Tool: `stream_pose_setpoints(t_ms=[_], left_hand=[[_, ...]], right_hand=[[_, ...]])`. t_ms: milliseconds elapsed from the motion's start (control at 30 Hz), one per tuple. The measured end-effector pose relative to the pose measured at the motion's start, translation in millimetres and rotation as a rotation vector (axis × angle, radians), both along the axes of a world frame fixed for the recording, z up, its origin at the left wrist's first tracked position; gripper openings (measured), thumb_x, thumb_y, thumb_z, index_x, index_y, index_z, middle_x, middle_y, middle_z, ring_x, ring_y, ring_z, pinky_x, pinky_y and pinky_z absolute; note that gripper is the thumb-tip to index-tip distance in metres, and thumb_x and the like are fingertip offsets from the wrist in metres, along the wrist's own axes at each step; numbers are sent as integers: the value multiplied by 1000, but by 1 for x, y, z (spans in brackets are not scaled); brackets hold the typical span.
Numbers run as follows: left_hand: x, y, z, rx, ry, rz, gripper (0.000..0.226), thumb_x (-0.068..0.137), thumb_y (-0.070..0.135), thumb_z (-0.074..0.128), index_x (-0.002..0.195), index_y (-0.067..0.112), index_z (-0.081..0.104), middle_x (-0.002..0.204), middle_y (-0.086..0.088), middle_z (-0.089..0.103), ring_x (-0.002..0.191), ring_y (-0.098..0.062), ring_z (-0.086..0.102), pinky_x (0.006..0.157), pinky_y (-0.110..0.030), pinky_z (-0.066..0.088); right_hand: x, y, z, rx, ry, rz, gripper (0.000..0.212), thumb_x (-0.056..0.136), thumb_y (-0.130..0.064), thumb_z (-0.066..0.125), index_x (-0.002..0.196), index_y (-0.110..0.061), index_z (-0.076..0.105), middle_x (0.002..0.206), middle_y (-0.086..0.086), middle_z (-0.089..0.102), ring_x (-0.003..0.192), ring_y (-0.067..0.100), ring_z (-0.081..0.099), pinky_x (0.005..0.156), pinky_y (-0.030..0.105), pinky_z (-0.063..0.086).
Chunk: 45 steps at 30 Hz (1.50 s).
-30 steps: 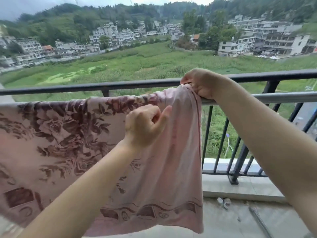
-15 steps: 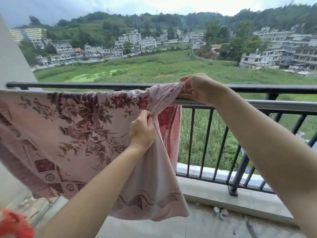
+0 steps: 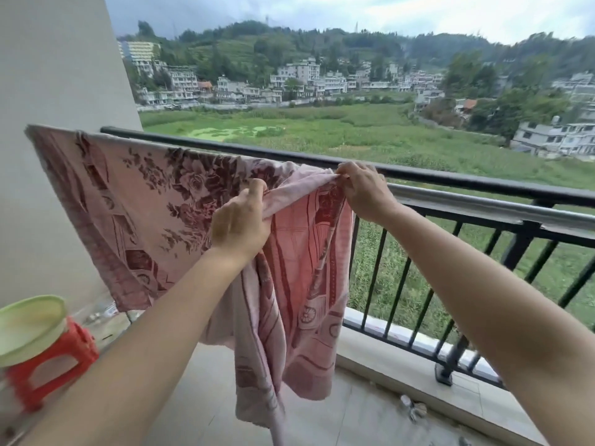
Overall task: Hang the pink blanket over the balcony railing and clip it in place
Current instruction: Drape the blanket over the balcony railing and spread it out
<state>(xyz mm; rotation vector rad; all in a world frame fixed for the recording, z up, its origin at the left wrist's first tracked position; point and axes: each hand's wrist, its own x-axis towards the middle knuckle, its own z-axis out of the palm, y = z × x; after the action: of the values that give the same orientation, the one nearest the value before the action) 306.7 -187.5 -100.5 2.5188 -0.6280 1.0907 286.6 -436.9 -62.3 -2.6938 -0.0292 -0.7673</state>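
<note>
The pink blanket with a dark red flower print hangs over the black balcony railing, spread from the wall on the left to the middle. My left hand grips a bunched fold of its near layer below the rail. My right hand pinches the blanket's right top corner at the rail. Between the hands the cloth is pulled into a taut ridge, and the right end hangs loose in folds down toward the floor. No clip is visible.
A white wall closes the left side. A red plastic stool carrying a pale green basin stands at the lower left. Small bits of debris lie on the tiled floor by the railing's base.
The view has swung left, bringing the wall and stool into sight. The near layer of the blanket's right end has been gathered leftward, exposing the layer behind it. Both hands keep their hold.
</note>
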Motion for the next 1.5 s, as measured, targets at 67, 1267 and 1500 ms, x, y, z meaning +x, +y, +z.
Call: stream_pose_setpoints(t_ms=[67,1267,1500], left_hand=[[-9,2,4,-35,-64,-30,34,85,22,69,113,18,51,90,-4,68,66,-28,66,51,-28,37],[-99,-200,53,-537,273,-232,25,74,24,80,83,35,59,65,12,61,52,1,52,50,-14,43],[-111,-214,-57,152,668,39,16,85,34,50,74,26,42,77,8,52,75,-22,56,62,-31,40]], right_hand=[[-2,-1,2,94,2,85,19,104,-22,40,110,-12,55,108,8,62,99,25,58,92,49,51],[-29,-195,40,-411,416,275,55,82,-65,63,109,-17,64,99,2,68,88,21,65,82,40,58],[-22,-211,19,-144,605,223,40,93,-52,55,111,-17,62,103,6,71,81,17,71,71,34,60]])
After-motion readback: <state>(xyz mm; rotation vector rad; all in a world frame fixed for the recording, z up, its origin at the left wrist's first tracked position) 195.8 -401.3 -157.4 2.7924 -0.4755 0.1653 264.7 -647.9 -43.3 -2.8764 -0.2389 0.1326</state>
